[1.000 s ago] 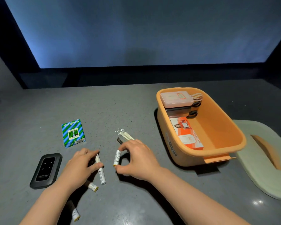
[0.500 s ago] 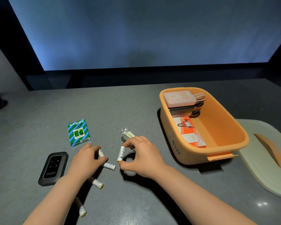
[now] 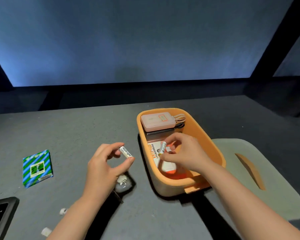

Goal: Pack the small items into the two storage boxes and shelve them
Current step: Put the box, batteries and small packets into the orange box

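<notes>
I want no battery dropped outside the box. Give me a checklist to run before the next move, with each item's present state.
1. Right hand has its battery in a firm grip: ok.
2. That battery is over the orange box opening: ok.
3. Left hand has the second battery pinched: ok.
4. Second battery is over the box: not ok, it is over the table.
5. Free room on the box floor: cannot tell, the hand hides it.
6. All loose batteries collected: not ok, white pieces remain by the left forearm.

grey table (image 3: 76, 132), orange storage box (image 3: 164, 186) on it, pale green lid (image 3: 275, 196) beside box, striped green-blue packet (image 3: 37, 168), black device (image 3: 0, 215), loose batteries (image 3: 46, 231)
</notes>
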{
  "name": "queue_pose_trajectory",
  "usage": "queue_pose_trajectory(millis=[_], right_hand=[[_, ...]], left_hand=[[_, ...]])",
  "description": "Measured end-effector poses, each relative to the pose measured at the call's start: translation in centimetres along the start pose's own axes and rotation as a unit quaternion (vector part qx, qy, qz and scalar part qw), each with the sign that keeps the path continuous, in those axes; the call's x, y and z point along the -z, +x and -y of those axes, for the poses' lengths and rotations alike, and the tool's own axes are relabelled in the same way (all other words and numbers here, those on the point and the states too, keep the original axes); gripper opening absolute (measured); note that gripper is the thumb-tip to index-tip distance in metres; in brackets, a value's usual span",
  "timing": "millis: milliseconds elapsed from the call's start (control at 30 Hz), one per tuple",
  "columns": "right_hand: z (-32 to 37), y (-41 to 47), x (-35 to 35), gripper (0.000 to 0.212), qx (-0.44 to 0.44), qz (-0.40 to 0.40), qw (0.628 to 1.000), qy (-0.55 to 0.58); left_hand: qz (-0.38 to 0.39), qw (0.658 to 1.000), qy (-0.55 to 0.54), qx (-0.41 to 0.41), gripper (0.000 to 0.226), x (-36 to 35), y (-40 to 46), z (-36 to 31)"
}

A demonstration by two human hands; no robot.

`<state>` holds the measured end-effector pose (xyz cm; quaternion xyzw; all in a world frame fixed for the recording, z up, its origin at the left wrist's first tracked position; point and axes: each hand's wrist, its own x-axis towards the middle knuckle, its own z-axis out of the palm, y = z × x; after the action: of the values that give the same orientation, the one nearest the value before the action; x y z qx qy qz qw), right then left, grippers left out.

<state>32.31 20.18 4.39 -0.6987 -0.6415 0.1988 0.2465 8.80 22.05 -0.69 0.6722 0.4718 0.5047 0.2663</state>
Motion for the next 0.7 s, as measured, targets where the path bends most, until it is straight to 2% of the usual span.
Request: queue_pose_trajectory(millis=[133, 233, 467, 567, 700], right_hand=[[-1.7, 3.8, -1.4, 0.049, 0.035, 0.090, 0.992, -0.086], [-1.6, 6.3, -2.7, 0.045, 0.079, 0.129, 0.977, -0.148], [-1.7, 8.3, -4.8, 0.046, 0.122, 0.141, 0.970, -0.158], [-1.8, 8.2, -4.9, 0.038, 0.134, 0.127, 0.971, -0.154], [-2.0, 7.8, -4.1, 0.050, 0.119, 0.113, 0.977, -0.133]], left_hand=[[0.010, 1.000, 0.006, -0.004, 0.034, -2.8, 0.8, 0.0], [0.016, 1.000, 0.018, -0.003, 0.034, -3.7, 1.3, 0.2], [0.038, 0.998, 0.056, -0.011, 0.038, -3.9, 2.3, 0.8], [0.047, 0.997, 0.053, -0.008, 0.040, -4.2, 2.5, 0.6], [0.072, 0.996, 0.050, -0.010, 0.041, -4.8, 2.7, -0.1]])
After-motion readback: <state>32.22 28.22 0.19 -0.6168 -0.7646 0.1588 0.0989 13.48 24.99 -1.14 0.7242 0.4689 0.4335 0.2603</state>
